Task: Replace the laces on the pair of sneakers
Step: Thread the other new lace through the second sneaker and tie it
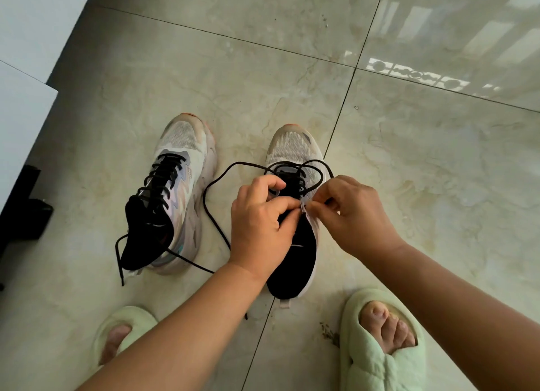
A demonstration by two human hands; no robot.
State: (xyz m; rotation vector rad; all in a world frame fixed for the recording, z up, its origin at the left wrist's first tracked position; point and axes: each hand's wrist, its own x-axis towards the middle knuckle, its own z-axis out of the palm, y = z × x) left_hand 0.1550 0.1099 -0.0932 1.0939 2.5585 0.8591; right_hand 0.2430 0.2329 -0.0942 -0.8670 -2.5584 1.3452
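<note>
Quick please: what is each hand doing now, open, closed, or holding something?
Left hand: closed, fingers gripping the right sneaker at its eyelets.
Right hand: closed, pinching the black lace.

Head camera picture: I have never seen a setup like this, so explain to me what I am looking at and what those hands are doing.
There is no machine here. A person wears a wide-angle camera on the head, so the one picture looks down at their own arms, hands and feet.

On the tiled floor stand two pale sneakers with black linings. The left sneaker is laced to the top with a black lace, its ends trailing on the floor. The right sneaker is half done: a long black lace loops loosely out from it.

The left hand holds the shoe's upper near the eyelets. The right hand pinches the lace at an eyelet, apparently threading it, though the tip is hidden. Green slippers are on the person's feet.
</note>
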